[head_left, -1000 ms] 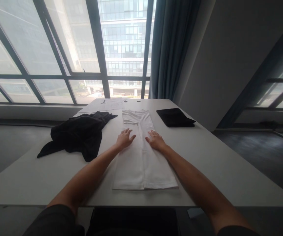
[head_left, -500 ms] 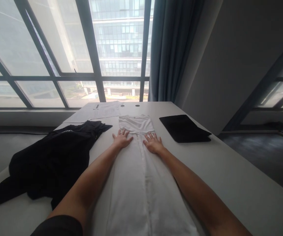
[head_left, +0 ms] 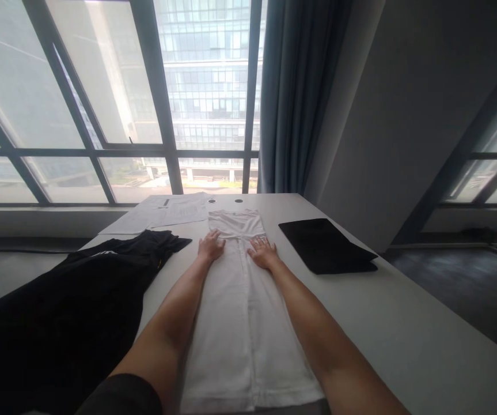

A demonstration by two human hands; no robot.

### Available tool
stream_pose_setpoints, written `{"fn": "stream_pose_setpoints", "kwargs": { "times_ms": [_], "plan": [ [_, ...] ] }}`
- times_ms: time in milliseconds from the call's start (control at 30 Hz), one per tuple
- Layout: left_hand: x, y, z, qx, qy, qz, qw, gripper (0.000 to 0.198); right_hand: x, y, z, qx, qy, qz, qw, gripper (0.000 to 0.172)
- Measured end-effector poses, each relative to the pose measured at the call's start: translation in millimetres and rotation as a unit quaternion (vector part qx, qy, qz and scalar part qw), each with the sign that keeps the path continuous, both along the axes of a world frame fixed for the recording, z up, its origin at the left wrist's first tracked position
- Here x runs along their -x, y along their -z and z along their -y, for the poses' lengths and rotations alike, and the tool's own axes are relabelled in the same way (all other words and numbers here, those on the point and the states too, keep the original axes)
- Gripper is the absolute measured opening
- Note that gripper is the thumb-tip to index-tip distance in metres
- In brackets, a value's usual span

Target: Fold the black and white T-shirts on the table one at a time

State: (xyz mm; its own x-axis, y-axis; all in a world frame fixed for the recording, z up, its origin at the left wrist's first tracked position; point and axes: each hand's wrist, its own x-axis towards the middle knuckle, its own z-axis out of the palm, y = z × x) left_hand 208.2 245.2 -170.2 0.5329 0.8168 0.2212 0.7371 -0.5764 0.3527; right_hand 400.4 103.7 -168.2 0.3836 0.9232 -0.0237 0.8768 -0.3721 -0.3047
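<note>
A long white shirt [head_left: 226,323] lies on the table, its sides folded in to meet along a seam down the middle. Its collar end points toward the window, and the near hem shows at the bottom of the view. My left hand [head_left: 212,246] rests palm down on the left edge just below the collar part, fingers stretched forward. Across from it, my right hand [head_left: 263,252] lies flat on the right edge with its fingers spread. Neither hand grips the cloth.
A crumpled black garment [head_left: 71,311] covers the left side of the white table [head_left: 403,334]. Printed paper sheets [head_left: 174,210] lie at the far left. On the right is a flat black folder-like item [head_left: 323,245]. A blue curtain [head_left: 300,98] hangs beyond the table.
The view has shifted, so the table sits lower in the picture and the shirt's near hem has come into sight. My left hand's fingers are closer together; both hands stay on the shirt.
</note>
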Motion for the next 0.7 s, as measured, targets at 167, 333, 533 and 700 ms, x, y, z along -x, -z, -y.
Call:
{"fn": "stream_pose_setpoints", "kwargs": {
  "times_ms": [167, 333, 533, 700],
  "plan": [
    [44, 0.9, 24, 0.047, 0.049, 0.062, 0.996, 0.041, -15, 6.8, 32, -0.138, -0.017, -0.089, 0.986, 0.051],
    [91, 2.4, 86, 0.013, 0.118, -0.037, 0.992, 0.049, -1, 10.7, 78, -0.119, -0.078, -0.068, 0.988, 0.045],
    [136, -3.9, 169, 0.000, 0.170, -0.112, 0.979, 0.056, 30, 13.6, 148, -0.109, -0.145, 0.006, 0.983, 0.046],
    [172, -8.8, 221, 0.012, 0.227, -0.127, 0.965, 0.061, 42, 21.0, 206, -0.139, -0.186, -0.006, 0.973, 0.042]
  ]
}}
